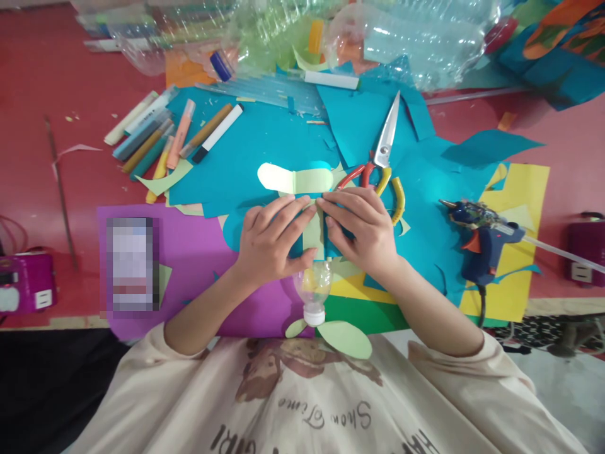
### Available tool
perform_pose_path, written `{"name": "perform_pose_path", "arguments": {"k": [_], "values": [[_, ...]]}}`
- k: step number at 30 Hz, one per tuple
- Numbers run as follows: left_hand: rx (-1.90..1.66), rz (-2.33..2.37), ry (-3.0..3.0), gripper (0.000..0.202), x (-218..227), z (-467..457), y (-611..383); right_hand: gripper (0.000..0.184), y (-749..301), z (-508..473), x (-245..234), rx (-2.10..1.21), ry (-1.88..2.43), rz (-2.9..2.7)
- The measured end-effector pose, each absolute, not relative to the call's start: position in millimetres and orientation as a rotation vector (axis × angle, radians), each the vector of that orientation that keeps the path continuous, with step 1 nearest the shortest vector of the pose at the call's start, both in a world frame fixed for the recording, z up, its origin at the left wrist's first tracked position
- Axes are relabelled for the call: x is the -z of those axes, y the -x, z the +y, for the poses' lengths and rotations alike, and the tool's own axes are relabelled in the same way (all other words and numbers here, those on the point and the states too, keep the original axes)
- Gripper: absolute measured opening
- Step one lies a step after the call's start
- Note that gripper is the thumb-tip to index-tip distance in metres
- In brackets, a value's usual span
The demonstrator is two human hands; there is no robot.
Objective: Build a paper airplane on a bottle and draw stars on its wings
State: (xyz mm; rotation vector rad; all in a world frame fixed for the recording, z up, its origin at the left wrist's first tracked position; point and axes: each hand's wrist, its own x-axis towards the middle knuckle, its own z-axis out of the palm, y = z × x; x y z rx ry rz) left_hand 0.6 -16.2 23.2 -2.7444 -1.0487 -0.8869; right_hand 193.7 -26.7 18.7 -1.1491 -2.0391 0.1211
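My left hand (pixel 278 236) lies over a pale green paper strip (pixel 312 236), its fingers stretched to the strip's upper end and its thumb apart near the lower end. From the other side, my right hand (pixel 363 230) rests its extended fingertips at the same upper end, with its thumb beside the strip. Blue paper shows under the strip. Just beyond the fingertips is a creased pale green paper piece with rounded ends (pixel 295 179). Below the strip, toward my body, lies a clear bottle top with a white cap (pixel 314 313), near a pale green leaf-shaped paper (pixel 347 340).
Scissors (pixel 386 142) lie beyond my right hand. A blue glue gun (pixel 486 246) rests on yellow paper (pixel 534 208) at right. Several markers (pixel 182 135) are at upper left; a blurred phone (pixel 132 263) lies on purple paper (pixel 189 252). Clear plastic bottles (pixel 406 38) fill the far edge.
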Motion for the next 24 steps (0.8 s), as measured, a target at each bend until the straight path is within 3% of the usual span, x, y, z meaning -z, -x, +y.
{"name": "perform_pose_path", "arguments": {"k": [12, 19, 24], "values": [[0.870, -1.051, 2.713, 0.052, -21.6, -16.5, 0.0, 0.020, -193.6, -24.1, -18.5, -0.156, 1.115, -1.954], [0.951, -1.074, 2.768, 0.051, -19.7, -14.4, 2.1, 0.014, -194.9, -19.8, -16.7, -0.344, 1.129, -1.873], [1.102, -1.075, 2.775, 0.031, -25.6, -4.5, 10.1, 0.010, -193.4, -15.9, -18.5, -0.490, 1.196, -1.797]]}}
